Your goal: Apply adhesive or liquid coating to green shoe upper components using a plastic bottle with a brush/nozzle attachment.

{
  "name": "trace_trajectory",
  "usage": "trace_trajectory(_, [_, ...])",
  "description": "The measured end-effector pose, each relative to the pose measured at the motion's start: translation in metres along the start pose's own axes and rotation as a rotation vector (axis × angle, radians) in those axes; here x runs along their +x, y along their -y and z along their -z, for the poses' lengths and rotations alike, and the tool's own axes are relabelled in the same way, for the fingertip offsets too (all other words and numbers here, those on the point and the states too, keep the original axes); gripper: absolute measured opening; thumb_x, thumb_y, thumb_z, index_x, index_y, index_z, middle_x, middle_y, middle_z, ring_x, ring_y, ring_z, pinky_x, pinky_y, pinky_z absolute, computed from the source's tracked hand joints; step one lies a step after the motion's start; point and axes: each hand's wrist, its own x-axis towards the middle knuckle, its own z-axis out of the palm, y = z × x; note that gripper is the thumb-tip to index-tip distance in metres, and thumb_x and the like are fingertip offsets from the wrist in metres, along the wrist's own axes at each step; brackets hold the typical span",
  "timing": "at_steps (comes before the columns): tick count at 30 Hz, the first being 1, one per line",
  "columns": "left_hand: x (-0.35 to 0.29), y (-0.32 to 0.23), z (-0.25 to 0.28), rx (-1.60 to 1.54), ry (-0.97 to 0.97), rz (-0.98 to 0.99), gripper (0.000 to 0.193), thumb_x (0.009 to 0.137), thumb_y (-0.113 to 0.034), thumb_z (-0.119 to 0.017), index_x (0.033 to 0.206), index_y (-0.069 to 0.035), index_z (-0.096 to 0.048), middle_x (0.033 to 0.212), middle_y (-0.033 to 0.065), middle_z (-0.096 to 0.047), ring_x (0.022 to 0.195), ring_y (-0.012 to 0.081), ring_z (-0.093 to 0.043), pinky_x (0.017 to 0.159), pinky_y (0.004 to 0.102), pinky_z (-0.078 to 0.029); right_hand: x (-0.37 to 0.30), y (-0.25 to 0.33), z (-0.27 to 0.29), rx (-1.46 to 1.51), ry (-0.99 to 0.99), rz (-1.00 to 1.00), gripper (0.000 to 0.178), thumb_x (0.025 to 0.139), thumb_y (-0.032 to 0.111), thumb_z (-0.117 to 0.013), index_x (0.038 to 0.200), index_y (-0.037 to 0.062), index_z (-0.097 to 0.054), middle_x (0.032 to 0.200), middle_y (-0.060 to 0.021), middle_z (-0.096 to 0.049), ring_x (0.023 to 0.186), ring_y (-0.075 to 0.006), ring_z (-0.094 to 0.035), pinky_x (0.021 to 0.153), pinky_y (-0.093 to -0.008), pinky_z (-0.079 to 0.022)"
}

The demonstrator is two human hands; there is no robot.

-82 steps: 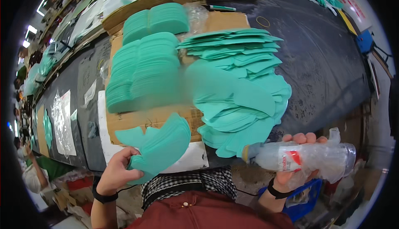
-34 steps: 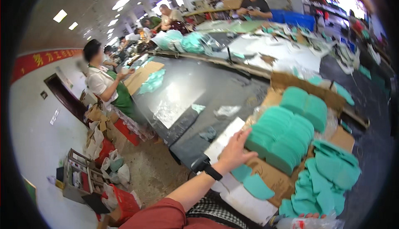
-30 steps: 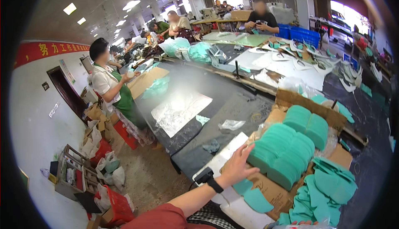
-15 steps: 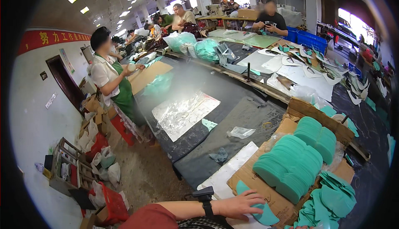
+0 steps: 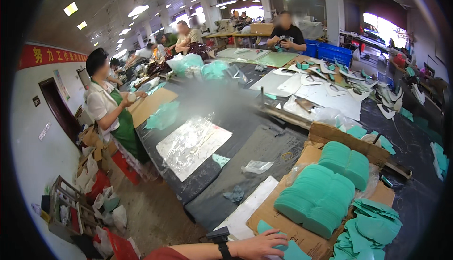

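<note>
Near the lower edge, my left hand lies palm down with its fingers stretched and spread. Beneath and beside it are flat teal cut pieces with rounded edges, on a brown cardboard sheet. Just beyond the hand stands a long, dense stack of the same teal pieces, with a second stack behind it. A loose heap of teal pieces lies to the right. My right hand is out of the picture.
A wooden rail runs across the dark table. Clear film covers a white sheet at the middle. At left a person in a green apron stands by the table; another person works across it. White cut pieces lie far right.
The whole view has shifted, so table and stacks appear further left. My left hand sits lower in the picture, still on the teal pieces.
</note>
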Motion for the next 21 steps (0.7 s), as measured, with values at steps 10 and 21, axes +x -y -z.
trace_trajectory(10, [0.001, 0.024, -0.017, 0.146, -0.061, -0.054, 0.030, 0.082, -0.019, -0.072, 0.111, -0.016, -0.069, 0.129, 0.0118, -0.060, 0.128, 0.0372, -0.054, 0.105, 0.0615, -0.040, -0.028, 0.004, -0.011, -0.044, 0.071, 0.291, 0.106, 0.076, 0.033, -0.086, 0.159, 0.0129, -0.024, 0.149, -0.0134, -0.046, 0.136, -0.0348, -0.045, 0.120, -0.0587, -0.028])
trace_trajectory(21, [-0.024, -0.027, -0.005, -0.845, -0.339, 0.770, 0.028, 0.090, -0.008, -0.072, 0.117, -0.002, -0.064, 0.106, 0.0067, -0.056, 0.103, 0.0219, -0.059, 0.104, 0.0453, -0.046, -0.010, -0.019, -0.094, -0.128, 0.019, 0.404, 0.075, 0.080, 0.037, -0.087, 0.138, 0.0174, -0.044, 0.124, -0.0066, -0.053, 0.128, -0.0290, -0.052, 0.121, -0.0699, -0.023])
